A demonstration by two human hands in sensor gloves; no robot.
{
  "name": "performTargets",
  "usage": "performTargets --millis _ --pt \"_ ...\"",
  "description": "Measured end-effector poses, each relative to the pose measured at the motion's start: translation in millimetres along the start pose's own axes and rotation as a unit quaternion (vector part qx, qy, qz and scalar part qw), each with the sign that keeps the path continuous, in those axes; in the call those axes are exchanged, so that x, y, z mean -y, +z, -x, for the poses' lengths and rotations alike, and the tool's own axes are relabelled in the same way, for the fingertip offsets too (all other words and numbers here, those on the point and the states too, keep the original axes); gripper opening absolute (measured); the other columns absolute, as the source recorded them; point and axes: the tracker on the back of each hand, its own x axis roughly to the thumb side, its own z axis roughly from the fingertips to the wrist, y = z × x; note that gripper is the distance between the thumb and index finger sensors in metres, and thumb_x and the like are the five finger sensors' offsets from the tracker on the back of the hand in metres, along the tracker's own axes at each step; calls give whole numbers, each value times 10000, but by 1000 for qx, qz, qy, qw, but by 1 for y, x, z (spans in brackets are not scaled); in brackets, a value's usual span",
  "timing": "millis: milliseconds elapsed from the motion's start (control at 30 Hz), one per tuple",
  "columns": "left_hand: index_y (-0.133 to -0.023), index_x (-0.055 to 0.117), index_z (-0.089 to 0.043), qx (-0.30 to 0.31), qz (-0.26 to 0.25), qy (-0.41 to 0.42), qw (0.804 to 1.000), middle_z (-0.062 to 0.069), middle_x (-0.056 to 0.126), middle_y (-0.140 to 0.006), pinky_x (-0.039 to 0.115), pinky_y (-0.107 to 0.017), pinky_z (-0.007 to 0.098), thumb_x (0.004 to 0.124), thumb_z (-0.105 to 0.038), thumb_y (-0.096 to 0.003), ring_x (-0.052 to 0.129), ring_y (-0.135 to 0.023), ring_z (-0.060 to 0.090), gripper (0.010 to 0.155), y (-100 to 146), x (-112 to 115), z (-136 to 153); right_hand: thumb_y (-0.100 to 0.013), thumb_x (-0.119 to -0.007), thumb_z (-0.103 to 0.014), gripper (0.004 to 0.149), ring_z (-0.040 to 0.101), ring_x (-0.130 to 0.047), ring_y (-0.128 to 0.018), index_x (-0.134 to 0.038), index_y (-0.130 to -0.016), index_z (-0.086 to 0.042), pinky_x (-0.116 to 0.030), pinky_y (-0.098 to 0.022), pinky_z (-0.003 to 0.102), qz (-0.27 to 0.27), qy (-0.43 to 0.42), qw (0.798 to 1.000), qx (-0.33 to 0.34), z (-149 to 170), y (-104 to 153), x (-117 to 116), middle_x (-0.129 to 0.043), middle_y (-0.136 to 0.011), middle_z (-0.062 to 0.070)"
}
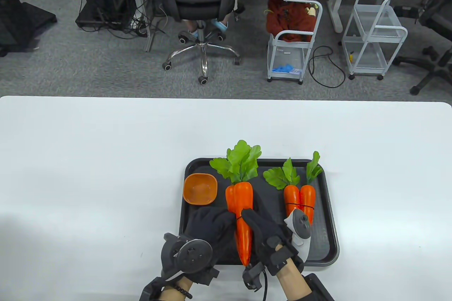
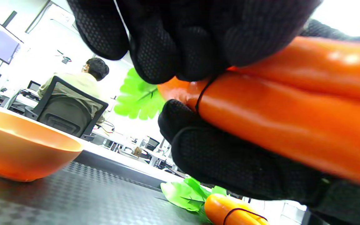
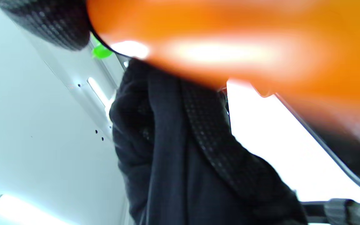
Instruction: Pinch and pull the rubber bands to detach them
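Observation:
A bundle of orange toy carrots [image 1: 239, 205] with green leaves lies on a black tray [image 1: 328, 216], tied by a thin black rubber band [image 1: 240, 217]. My left hand [image 1: 227, 218] grips the bundle from the left at the band. My right hand [image 1: 249, 216] lies over the bundle from the right, its fingertips at the band. In the left wrist view gloved fingers [image 2: 180, 47] press on the carrots [image 2: 292, 118] right where the band [image 2: 200, 97] runs. The right wrist view shows a blurred carrot [image 3: 230, 50] and black glove [image 3: 173, 150].
A second carrot bundle [image 1: 300, 200] with its own black band [image 1: 300, 205] lies on the tray's right side, also low in the left wrist view [image 2: 230, 209]. An orange bowl [image 1: 200, 188] sits at the tray's left. White table [image 1: 88, 174] surrounds the tray.

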Motion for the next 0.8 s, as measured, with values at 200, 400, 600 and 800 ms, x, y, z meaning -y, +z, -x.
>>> performTargets --millis 200,400,600,800 --pt "-871 795 -376 18 3 -27 999 -62 990 -844 765 -706 533 757 -446 -508 966 -800 200 371 1 1 -5 -519 -771 -619 816 536 -690 -887 -318 -1105 -277 -648 -602 627 4 5 1000 15 -1 -1 1 -423 -1056 316" --pt "-865 796 -372 32 -8 -75 997 -62 993 -847 777 -697 532 760 -450 -511 975 -797 203 365 1 0 -12 -534 -741 -624 815 532 -662 -907 -273 -1107 -284 -577 -619 665 -2 9 999 42 0 -2 0 -382 -1071 305" --pt "-852 794 -367 47 -2 -95 994 -60 1002 -842 791 -681 532 761 -452 -504 991 -786 208 359 2 3 -23 -544 -721 -615 802 534 -630 -922 -253 -1107 -288 -537 -632 673 13 -19 998 65 0 -1 1 -339 -1078 302" --pt "-847 799 -368 60 8 -104 993 -62 1008 -834 797 -676 527 764 -455 -502 997 -776 204 358 3 7 -28 -556 -696 -605 801 545 -608 -926 -213 -1106 -280 -533 -638 666 15 -35 997 67 -1 -1 5 -301 -1076 313"
